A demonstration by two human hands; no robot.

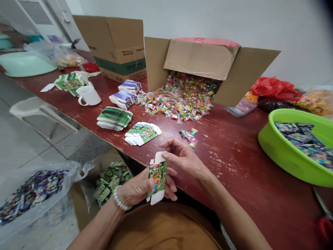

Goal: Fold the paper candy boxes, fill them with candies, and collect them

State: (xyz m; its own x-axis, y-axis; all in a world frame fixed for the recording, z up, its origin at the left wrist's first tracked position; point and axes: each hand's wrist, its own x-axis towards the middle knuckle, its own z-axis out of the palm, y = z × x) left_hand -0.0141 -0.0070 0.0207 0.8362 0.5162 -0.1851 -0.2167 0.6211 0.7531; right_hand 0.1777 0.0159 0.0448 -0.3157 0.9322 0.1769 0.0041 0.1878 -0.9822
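Observation:
My left hand [139, 187], with a beaded bracelet at its wrist, grips a small green printed carton [157, 177] upright over the table's front edge. The carton's white end flaps stick out at top and bottom. My right hand [186, 158] is at the upper flap, its thumb over the flap and its fingers curved and apart. Just beyond lie a fanned pile of flattened cartons [143, 133] and a few loose wrapped candies [189, 137]. Another stack of green cartons [114, 118] sits to the left.
Wrapped candies [179, 100] spill from a tipped cardboard box [200, 59]. A white mug [89, 96] and purple cartons [124, 99] stand left. At right are a green basin [267, 135] of packets and scissors [324, 208]. Bags of packets [36, 191] sit below the table.

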